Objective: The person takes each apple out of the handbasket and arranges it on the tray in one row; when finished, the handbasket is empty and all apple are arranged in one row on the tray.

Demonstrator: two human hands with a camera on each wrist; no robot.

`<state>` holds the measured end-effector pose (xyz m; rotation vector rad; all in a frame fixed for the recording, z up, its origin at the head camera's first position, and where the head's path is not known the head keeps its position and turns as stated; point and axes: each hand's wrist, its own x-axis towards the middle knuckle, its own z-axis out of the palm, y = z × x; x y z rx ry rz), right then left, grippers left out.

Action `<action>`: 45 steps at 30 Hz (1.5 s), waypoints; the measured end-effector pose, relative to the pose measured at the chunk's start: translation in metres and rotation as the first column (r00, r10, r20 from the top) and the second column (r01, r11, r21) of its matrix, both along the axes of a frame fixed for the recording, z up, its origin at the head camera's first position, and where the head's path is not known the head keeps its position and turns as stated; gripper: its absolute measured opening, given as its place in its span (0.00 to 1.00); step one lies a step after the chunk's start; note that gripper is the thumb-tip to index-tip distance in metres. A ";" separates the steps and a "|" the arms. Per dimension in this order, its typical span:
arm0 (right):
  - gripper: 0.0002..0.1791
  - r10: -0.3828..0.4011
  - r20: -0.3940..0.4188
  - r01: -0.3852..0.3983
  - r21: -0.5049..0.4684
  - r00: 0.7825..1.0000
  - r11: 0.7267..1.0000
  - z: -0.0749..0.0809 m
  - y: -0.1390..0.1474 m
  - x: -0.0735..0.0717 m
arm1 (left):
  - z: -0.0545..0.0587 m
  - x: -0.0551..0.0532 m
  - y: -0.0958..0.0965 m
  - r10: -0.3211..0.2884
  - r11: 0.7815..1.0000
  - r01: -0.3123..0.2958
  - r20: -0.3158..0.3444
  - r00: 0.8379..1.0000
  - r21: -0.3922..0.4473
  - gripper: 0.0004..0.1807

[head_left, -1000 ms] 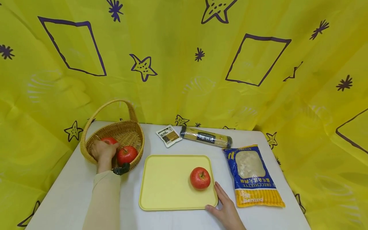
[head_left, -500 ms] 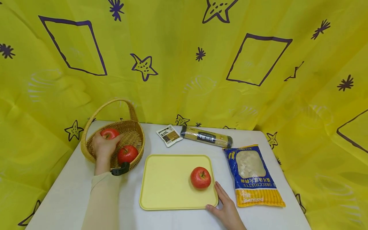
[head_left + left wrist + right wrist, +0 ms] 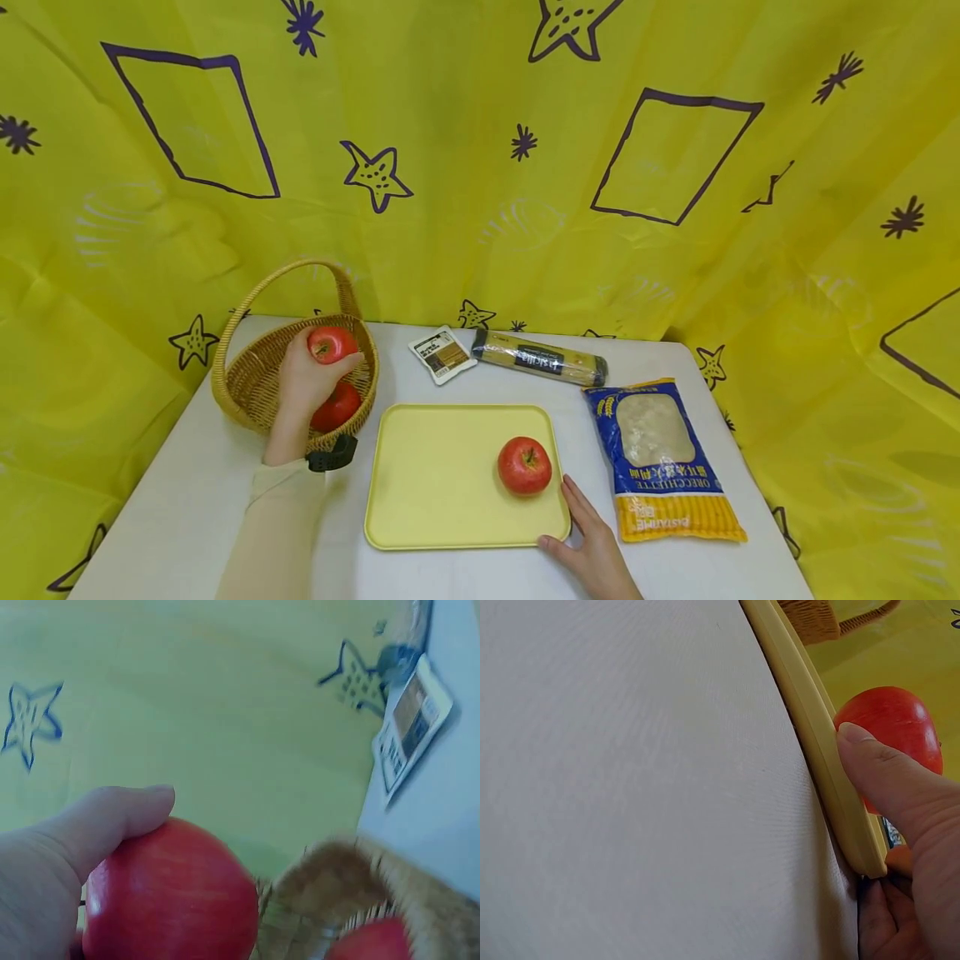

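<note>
My left hand [image 3: 306, 379] grips a red apple [image 3: 333, 342] over the wicker basket [image 3: 251, 385] at the left. In the left wrist view the thumb lies across the top of this apple [image 3: 176, 900]. A second apple [image 3: 337, 408] sits in the basket, partly hidden behind the hand. On the right side of the yellow tray [image 3: 435, 475] rests a third apple [image 3: 524, 467]. My right hand [image 3: 592, 546] holds the tray's near right corner. The right wrist view shows its thumb on the tray rim [image 3: 821, 750], with fingers at the outer edge and underside.
Behind the tray lie a small white packet [image 3: 442, 355] and a long pack of spaghetti [image 3: 540, 357]. A blue and yellow bag of orecchiette [image 3: 660, 458] is to the tray's right. A yellow patterned curtain [image 3: 450, 242] hangs around the white table [image 3: 172, 500].
My left hand has taken hold of the apple at the basket's left side, lifted it and carried it right, over the other apple. The right hand and tray stay put.
</note>
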<state>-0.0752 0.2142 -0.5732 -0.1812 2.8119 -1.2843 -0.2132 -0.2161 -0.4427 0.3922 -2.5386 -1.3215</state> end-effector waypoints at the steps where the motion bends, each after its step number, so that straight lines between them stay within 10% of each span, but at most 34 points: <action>1: 0.50 0.001 0.001 -0.001 -0.001 1.000 1.000 0.000 0.000 0.000 | 0.000 0.000 0.004 -0.018 1.000 0.018 0.001 1.000 -0.003 0.50; 13: 0.50 0.005 -0.029 -0.006 -0.029 1.000 1.000 -0.002 0.001 0.001 | -0.002 0.005 0.064 -0.222 0.971 0.221 -0.006 0.975 0.088 0.52; 24: 0.50 0.005 -0.033 -0.006 -0.021 0.999 1.000 -0.002 0.000 0.001 | -0.017 0.018 0.101 -0.395 0.912 0.396 -0.033 0.918 0.106 0.48; 45: 0.49 0.019 -0.085 -0.020 -0.017 0.996 1.000 -0.006 0.001 0.001 | -0.059 0.038 0.137 -0.553 0.828 0.551 -0.003 0.833 0.100 0.46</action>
